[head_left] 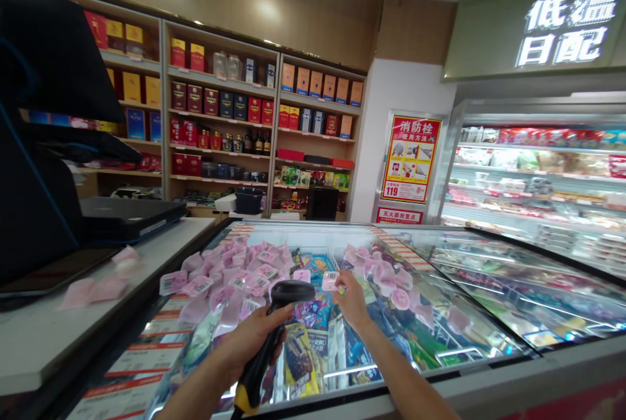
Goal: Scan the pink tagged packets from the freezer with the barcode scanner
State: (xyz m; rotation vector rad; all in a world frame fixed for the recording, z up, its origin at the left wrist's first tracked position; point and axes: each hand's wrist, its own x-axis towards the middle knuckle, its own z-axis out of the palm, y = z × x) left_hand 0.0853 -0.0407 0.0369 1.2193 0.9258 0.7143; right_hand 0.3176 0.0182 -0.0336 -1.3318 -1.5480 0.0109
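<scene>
I have the left hand wrapped around the handle of a black and yellow scanner, fingers curled closed on the grip and the thumb lying along its side, close below the head. The right hand is to the right of it and slightly farther off, with thumb and fingertips pinched narrow on the edge of a small pink packet. A white label with a barcode on that packet faces me. The packet is near the right end of the scanner's head, and from my view a small gap shows between the two.

Both hands are above the glass top of a freezer. On the glass to the left I see a large heap of pink packets, many with barcode labels; a smaller group is spread out to the right. Through the glass, between and below the hands, bagged goods show, among them a yellow bag near me. Paper price strips line the left edge.

Left of the freezer is a white counter with a few more pink packets and a dark screen. On the far side, shelves hold boxes and bottles, and a red sign is on the wall to their right.
</scene>
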